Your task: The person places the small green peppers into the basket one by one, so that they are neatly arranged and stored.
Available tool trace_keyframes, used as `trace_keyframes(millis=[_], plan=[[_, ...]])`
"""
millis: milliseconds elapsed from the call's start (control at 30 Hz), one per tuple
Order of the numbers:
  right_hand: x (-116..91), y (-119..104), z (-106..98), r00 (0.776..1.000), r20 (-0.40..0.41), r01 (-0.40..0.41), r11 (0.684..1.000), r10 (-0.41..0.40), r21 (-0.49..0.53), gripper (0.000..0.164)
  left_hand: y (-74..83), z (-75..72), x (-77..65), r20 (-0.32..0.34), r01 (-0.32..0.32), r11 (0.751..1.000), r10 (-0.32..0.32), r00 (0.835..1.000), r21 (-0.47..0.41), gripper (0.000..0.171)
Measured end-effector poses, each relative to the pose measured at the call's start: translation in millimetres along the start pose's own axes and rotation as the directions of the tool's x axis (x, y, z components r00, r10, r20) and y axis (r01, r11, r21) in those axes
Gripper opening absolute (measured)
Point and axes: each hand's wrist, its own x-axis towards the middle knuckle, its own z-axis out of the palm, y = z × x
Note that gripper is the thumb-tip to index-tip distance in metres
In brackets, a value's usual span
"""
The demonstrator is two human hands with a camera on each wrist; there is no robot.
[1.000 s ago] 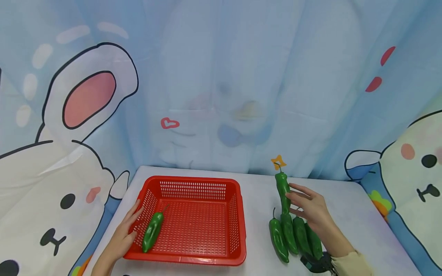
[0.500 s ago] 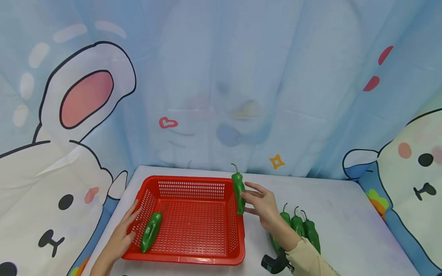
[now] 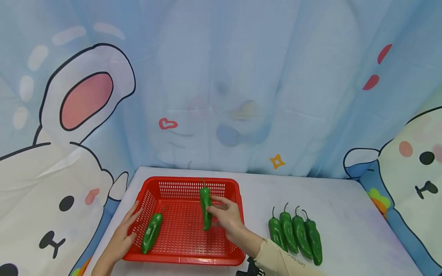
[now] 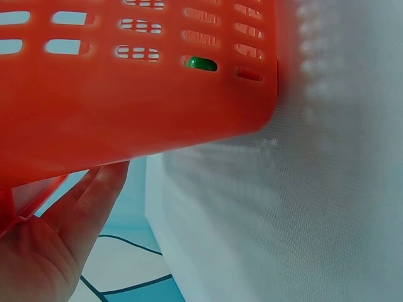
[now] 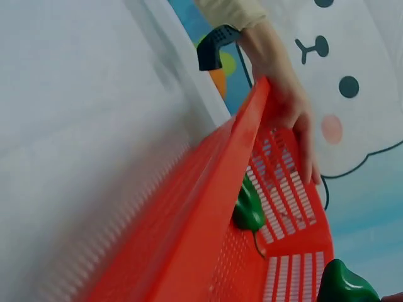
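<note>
One green pepper [image 3: 205, 209] is up in the right hand [image 3: 226, 218] right now, pinched between thumb and fingers around its lower half, stem pointing up and the body leaning just slightly. It's over the inside of a red basket [image 3: 183, 261], a bit right of the middle, and I honestly can't tell if its bottom tip touches the basket floor. Left hand [image 3: 121, 235] isn't clenched on anything, it's just resting on the basket's left rim with the fingers pretty much stretched out. Close to that side there's a second pepper [image 3: 152, 234] lying on the basket floor along the left wall, stem toward the far end, and you can even catch a little green through one of the slots in the left wrist view. Four more peppers [image 3: 301, 234] sit in a neat row on the white tabletop [image 3: 359, 230], off to the right of the basket and well apart from it, all lined up side by side with stems facing away from the person. The right arm has a cream sleeve [image 3: 276, 258] with some small lettering on it, plus a black wrist device [image 3: 250, 269] that's partly cut off at the bottom edge. Behind everything hangs a light blue curtain [image 3: 207, 69] printed with white cartoon animals, a red heart outline and an orange star.
</note>
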Motion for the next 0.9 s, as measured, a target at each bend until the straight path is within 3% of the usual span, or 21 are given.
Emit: trace_keyframes(millis=[400,667,900], plan=[[12.3,-1.7,50.7,0.998,0.034,-0.054,0.996,0.052,0.069,0.045,-2.1,-3.6,2.4,-0.020,-0.021,1.000,0.021,1.000,0.002,0.075],[15.1,24.7,83.8,0.995,0.001,-0.103,0.994,0.103,0.044,0.044,-0.8,0.2,-3.9,0.002,0.012,1.000,-0.012,1.000,0.008,0.075],[25.0,42.5,102.0,0.990,-0.038,-0.138,0.990,0.138,-0.009,0.044,0.3,1.0,-1.1,-0.007,-0.007,1.000,0.007,1.000,0.016,0.075]])
